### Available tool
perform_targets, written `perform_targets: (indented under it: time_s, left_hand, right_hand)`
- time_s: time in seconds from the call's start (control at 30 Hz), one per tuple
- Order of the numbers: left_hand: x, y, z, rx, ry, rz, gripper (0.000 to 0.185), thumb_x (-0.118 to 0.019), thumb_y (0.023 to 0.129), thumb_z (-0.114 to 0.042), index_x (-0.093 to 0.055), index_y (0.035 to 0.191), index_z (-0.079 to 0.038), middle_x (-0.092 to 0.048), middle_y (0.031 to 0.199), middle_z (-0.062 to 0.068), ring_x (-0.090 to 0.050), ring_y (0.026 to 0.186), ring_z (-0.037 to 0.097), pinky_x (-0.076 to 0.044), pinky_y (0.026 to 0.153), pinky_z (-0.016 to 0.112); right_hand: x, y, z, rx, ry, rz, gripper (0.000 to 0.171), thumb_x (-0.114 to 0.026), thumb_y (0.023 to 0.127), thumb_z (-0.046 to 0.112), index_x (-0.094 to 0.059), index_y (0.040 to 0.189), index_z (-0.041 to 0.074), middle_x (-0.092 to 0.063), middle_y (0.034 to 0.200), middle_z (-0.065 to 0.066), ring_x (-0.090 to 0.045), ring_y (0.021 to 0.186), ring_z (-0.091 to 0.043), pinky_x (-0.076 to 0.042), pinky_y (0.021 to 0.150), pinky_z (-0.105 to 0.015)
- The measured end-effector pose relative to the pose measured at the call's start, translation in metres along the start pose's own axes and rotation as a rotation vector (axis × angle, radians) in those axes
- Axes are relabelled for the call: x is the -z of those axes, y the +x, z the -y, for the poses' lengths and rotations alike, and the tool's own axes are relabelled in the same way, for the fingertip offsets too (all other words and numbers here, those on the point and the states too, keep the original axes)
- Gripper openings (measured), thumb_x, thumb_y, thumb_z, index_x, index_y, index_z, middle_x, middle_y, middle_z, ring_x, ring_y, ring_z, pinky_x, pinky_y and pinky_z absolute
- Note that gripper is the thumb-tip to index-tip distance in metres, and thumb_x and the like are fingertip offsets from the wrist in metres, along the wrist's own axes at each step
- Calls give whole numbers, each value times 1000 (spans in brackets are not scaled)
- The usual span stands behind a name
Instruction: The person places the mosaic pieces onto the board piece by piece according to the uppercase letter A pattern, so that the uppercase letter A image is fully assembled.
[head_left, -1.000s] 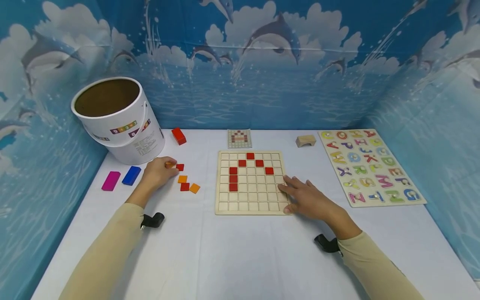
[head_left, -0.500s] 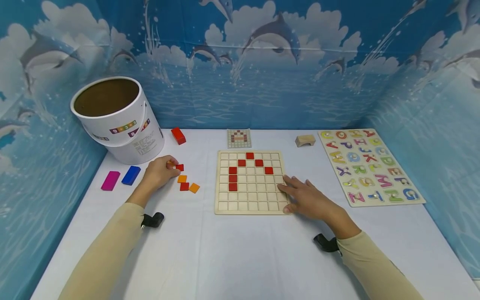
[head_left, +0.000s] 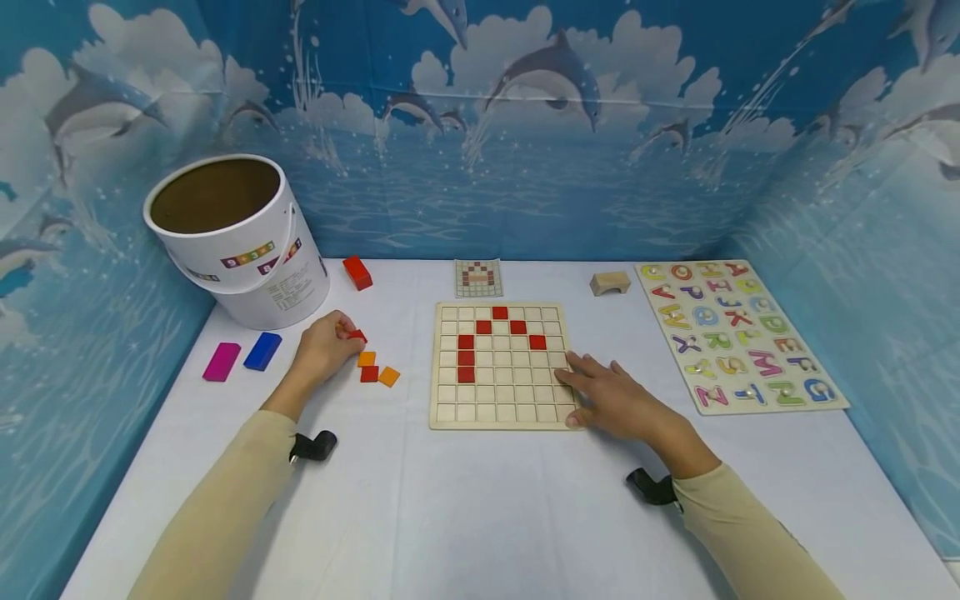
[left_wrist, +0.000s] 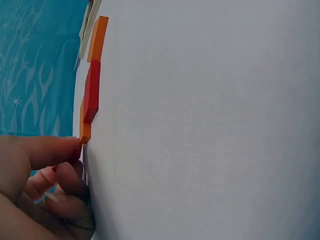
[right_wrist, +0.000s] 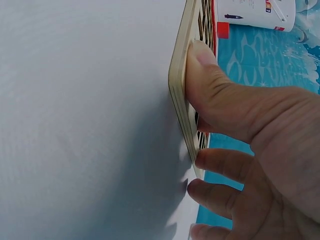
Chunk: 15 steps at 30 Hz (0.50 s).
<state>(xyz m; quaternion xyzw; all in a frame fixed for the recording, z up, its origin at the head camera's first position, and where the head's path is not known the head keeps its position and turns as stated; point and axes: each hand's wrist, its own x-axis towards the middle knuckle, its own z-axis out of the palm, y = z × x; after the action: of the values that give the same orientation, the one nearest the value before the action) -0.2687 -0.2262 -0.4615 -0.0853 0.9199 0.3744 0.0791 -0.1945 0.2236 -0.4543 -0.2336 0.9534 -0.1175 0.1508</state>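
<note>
My left hand (head_left: 324,347) lies left of the wooden grid board (head_left: 498,412) and pinches a small red tile (head_left: 357,335) between thumb and fingertips. In the left wrist view the curled fingers (left_wrist: 35,190) show a red sliver between them. Beside them on the table lie an orange tile (head_left: 366,358), a red tile (head_left: 369,373) and another orange tile (head_left: 389,376). The board holds several red tiles (head_left: 500,312) in an arch shape. My right hand (head_left: 609,396) rests flat on the board's right edge, thumb (right_wrist: 210,75) pressing its front corner.
A white bucket (head_left: 236,237) stands at the back left, with a red block (head_left: 357,272) beside it. Pink (head_left: 221,361) and blue (head_left: 262,351) blocks lie at the left. A pattern card (head_left: 478,277), a wooden arch block (head_left: 610,282) and an alphabet puzzle (head_left: 738,333) lie behind and right.
My left hand has shifted slightly right and its fingertips have closed on the red tile. The right hand has stayed on the board.
</note>
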Motion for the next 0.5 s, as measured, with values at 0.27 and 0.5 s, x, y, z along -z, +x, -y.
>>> perform_targets:
  time_s: [0.27,0.5]
  left_hand:
    - [-4,0,-11,-16,-226,52,34,-60,102,-25,-52,133,-12,-53,98,14,-54,78,27,-49,68,26]
    - [-34,-16,-62,-59,-436,178,42,-71,97,-30,-55,130,-10,-60,86,21,-53,64,29,-44,56,31]
  right_hand:
    - [0,1,0,-19,25,-2,79,-78,87,37,-46,153,8,-28,164,-21,-23,151,-45,-19,116,-69]
    - [-1,0,1,-13,26,-6,79,-78,87,38,-46,153,7,-28,164,-21,-22,152,-44,-19,117,-68]
